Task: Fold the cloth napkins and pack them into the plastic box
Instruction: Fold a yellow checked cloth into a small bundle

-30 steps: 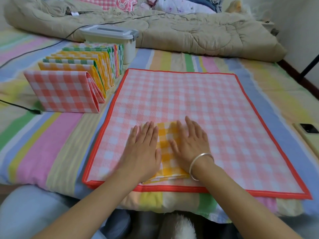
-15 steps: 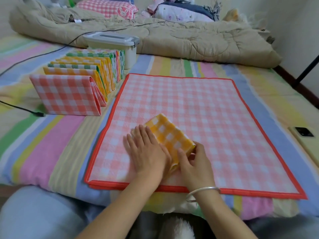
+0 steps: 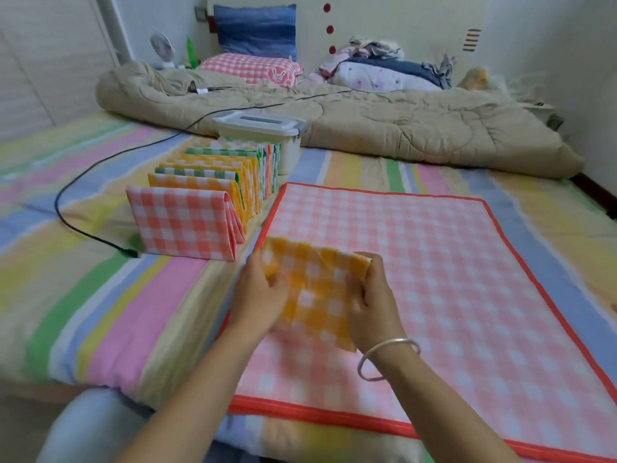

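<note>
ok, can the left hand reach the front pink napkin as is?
Likely yes: bare bedsheet between the left hand and the pink napkin, nothing blocking. But it grips the yellow napkin with the right hand, so it isn't free.

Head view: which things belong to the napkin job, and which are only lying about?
Job: yellow napkin, gripped by left hand and right hand; row of folded napkins; plastic box, lid on; pink checked mat.
Lying about: black cable; beige quilt; pink pillow; small fan.
</note>
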### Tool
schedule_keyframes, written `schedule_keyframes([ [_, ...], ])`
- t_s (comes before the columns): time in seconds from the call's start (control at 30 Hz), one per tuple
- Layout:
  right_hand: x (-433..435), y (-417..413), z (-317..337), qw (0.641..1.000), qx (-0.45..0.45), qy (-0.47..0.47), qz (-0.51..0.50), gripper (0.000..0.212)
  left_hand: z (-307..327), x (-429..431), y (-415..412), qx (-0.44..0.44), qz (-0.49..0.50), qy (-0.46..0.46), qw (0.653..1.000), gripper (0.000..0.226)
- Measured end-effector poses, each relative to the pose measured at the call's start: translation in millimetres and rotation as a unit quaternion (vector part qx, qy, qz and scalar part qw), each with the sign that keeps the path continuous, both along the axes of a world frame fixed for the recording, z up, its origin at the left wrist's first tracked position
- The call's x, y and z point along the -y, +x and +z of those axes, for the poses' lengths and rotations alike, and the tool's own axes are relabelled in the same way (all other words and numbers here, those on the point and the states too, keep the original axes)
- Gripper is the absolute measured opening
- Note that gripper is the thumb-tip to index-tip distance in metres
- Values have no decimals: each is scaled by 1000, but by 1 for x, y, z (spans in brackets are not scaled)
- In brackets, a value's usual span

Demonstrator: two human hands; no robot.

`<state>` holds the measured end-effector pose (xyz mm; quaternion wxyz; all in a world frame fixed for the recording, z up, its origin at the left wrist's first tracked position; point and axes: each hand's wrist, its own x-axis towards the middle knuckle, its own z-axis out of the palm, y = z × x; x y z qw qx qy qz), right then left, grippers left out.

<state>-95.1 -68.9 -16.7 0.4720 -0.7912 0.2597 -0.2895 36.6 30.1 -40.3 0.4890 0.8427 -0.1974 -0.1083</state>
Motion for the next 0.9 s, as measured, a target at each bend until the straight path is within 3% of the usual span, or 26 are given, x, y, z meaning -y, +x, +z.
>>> schedule_keyframes([
  [0.13, -11, 51, 5, 997, 40, 35, 54, 12, 3, -36, 40, 58, 143, -105, 982, 49],
  [0.2, -21, 73, 1, 993, 17, 89, 73, 15, 4, -54, 64, 50, 174, -171, 968, 51],
  [0.3, -37, 100, -9, 992, -48, 60, 98, 20, 4, -76, 97, 41, 209, -237, 948, 37],
  [0.47, -52, 158, -14, 998, -45, -1, 38, 19, -4, -81, 156, 78, 242, -221, 942, 56],
  [0.63, -36, 206, -19, 998, -51, 41, -20, 26, -12, -51, 201, 47, 209, -224, 951, 66],
  [0.9, 4, 247, -19, 993, -68, 31, -87, 16, -11, -2, 242, 10, 150, -215, 965, 64],
])
